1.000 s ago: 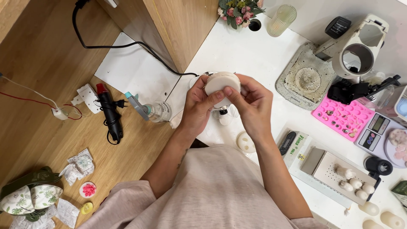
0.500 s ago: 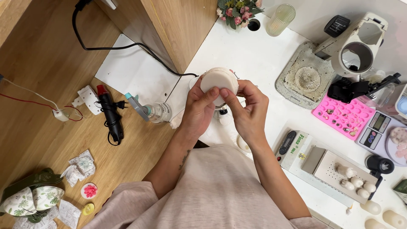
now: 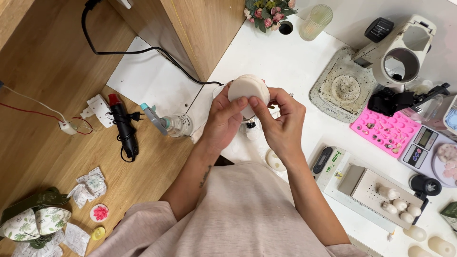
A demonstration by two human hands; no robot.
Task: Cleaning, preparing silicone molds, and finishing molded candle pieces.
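Note:
Both my hands hold a round white mould-like disc (image 3: pixel 247 89) above the white table (image 3: pixel 285 62). My left hand (image 3: pixel 223 119) grips its left and lower edge with fingers on the face. On the right side, my right hand (image 3: pixel 281 121) pinches the disc, thumb meeting the left thumb at the lower rim. A small dark-and-white object (image 3: pixel 250 127) sits on the table just beneath the hands, partly hidden. A flat white round piece (image 3: pixel 273 159) lies by my right wrist.
A pink silicone mould tray (image 3: pixel 385 131), digital scale (image 3: pixel 419 145), white machine (image 3: pixel 400 57), grey mat (image 3: pixel 340 85), glass (image 3: pixel 316 21) and flowers (image 3: pixel 269 10) stand on the table. On the wooden floor lie a spray bottle (image 3: pixel 169 124), black tool (image 3: pixel 124 128) and fabric pieces (image 3: pixel 33 221).
The disc has been turned and lifted slightly in my hands, its flat face now toward the camera. My fingers have shifted along its rim.

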